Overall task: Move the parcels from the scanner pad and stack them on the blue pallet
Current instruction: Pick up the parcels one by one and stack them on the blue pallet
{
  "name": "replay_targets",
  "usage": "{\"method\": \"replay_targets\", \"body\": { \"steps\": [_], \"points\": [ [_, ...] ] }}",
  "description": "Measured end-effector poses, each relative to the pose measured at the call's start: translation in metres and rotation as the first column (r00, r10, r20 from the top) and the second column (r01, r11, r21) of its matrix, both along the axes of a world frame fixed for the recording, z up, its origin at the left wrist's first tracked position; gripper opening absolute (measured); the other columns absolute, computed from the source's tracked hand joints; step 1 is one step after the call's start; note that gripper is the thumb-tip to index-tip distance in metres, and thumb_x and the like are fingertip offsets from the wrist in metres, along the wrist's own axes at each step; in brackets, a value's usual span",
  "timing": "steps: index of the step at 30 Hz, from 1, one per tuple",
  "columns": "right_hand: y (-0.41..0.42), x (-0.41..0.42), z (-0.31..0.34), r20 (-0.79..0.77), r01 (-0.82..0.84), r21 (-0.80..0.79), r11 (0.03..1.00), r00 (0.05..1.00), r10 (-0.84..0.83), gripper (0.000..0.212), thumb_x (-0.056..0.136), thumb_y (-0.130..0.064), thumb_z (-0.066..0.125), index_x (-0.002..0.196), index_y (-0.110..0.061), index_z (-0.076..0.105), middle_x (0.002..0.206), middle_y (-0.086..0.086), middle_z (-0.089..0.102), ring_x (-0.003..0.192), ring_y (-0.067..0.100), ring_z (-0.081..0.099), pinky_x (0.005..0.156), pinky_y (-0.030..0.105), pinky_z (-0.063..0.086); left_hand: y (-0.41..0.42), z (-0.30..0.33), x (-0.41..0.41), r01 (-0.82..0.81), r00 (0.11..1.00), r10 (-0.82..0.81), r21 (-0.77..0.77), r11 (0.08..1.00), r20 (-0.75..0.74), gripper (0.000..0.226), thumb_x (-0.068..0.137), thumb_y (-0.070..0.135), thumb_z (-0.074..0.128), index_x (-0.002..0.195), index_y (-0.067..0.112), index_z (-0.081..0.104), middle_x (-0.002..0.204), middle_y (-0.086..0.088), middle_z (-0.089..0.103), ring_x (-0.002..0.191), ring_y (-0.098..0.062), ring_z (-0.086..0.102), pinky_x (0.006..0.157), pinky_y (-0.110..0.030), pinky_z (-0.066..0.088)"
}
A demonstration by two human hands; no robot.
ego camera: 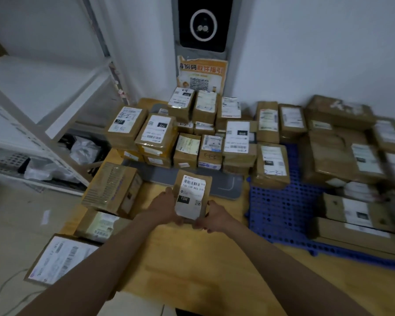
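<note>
A small brown parcel [191, 195] with a white label reading "15H" is held upright between both hands, above the wooden table in front of the grey scanner pad [228, 182]. My left hand [167, 207] grips its left edge and my right hand [216, 216] grips its lower right corner. Several labelled brown parcels [189, 142] are piled on the back of the pad. The blue pallet [281, 208] lies to the right, with several parcels [342, 151] stacked on its far and right parts.
Three loose parcels [114, 188] lie at the table's left edge. A white metal shelf rack [43, 115] stands on the left, with bags beneath it. A wall-mounted scanner unit [202, 23] and an orange poster [201, 74] rise behind the pile.
</note>
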State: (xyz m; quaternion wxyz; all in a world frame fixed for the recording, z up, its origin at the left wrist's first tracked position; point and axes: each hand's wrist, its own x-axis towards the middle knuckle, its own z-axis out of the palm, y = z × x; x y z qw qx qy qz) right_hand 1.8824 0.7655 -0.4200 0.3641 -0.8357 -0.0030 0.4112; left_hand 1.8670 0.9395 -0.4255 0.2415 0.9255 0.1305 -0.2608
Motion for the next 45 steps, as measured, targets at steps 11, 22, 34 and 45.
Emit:
{"method": "replay_targets", "body": {
  "steps": [11,22,34,45],
  "points": [
    [-0.159,-0.019,0.028,0.042,-0.091,-0.102,0.991,0.994,0.096,0.051,0.078,0.001,0.075,0.125,-0.004,0.058,0.111,0.021,0.068,0.073,0.021,0.063,0.075,0.037,0.059,-0.142,0.029,-0.012,0.198,0.98,-0.197,-0.035,0.98,0.024,0.095,0.056,0.032,0.092,0.135,0.016,0.041,0.134,-0.001,0.054,0.119,-0.021,0.054,0.088,-0.031,0.049],
    [-0.307,-0.002,0.076,0.191,-0.014,-0.113,0.994,0.981,0.036,0.05,0.074,-0.005,0.08,0.119,-0.01,0.06,0.116,0.011,0.067,0.086,0.018,0.067,0.063,0.027,0.058,-0.284,0.083,0.014,0.34,0.932,-0.33,-0.05,0.939,0.148,0.091,0.062,0.031,0.09,0.137,0.017,0.04,0.135,-0.004,0.051,0.12,-0.024,0.052,0.092,-0.034,0.05],
    [-0.337,0.134,0.14,0.344,-0.017,-0.121,0.993,0.937,0.058,0.043,0.08,-0.008,0.075,0.116,0.011,0.063,0.104,0.025,0.071,0.092,0.034,0.072,0.083,0.044,0.06,-0.305,0.149,0.139,0.288,0.91,-0.259,-0.044,0.957,0.323,0.065,0.056,0.03,0.091,0.114,0.022,0.061,0.113,0.006,0.065,0.096,-0.014,0.059,0.073,-0.025,0.047],
    [-0.33,0.296,0.128,0.368,0.023,-0.141,0.99,0.929,0.031,0.04,0.082,-0.007,0.073,0.116,0.011,0.063,0.103,0.026,0.071,0.09,0.035,0.072,0.086,0.047,0.058,-0.301,0.136,0.307,0.24,0.924,-0.195,-0.102,0.965,0.329,0.067,0.056,0.03,0.092,0.114,0.016,0.063,0.11,0.0,0.066,0.096,-0.019,0.063,0.083,-0.035,0.056]
  ]
}}
